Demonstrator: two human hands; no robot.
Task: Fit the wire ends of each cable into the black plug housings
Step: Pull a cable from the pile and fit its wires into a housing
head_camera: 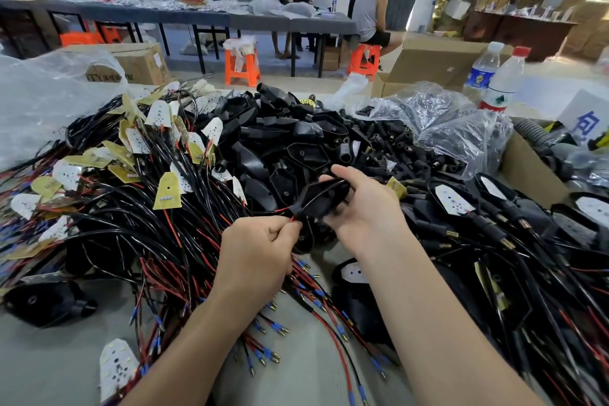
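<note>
**Hands meet over a crowded bench, with little bare surface left**

The open room lies near the person: a strip of grey table (49, 356) at the near left, and a narrower patch between the 2 forearms. Everywhere else the bench is covered to its edges. At the left, a tangle of red and black cables (148, 224) with white and yellow boards (168, 191) spreads almost to the near edge, its blue-sleeved wire ends fanned out below the left wrist. 1 loose housing (43, 303) lies alone at the near left. A heap of black plug housings (290, 142) fills the middle and far part. At the right, housings with cables already in them (494, 208) lie piled against a cardboard box wall (527, 171).

Just above the centre, the right hand (362, 204) grips 1 black plug housing (321, 199), thumb over its far edge and fingers curled under it. The left hand (260, 241) is closed, its fingertips pinching a red wire (283, 209) at the housing's narrow neck.

A clear plastic bag (445, 122) of small black connectors sits far right, with 2 water bottles (494, 76) behind it beside an open carton (438, 64). Beyond the bench are orange stools (242, 64), long grey tables (164, 11) and 5 people, 1 of them seated.
</note>
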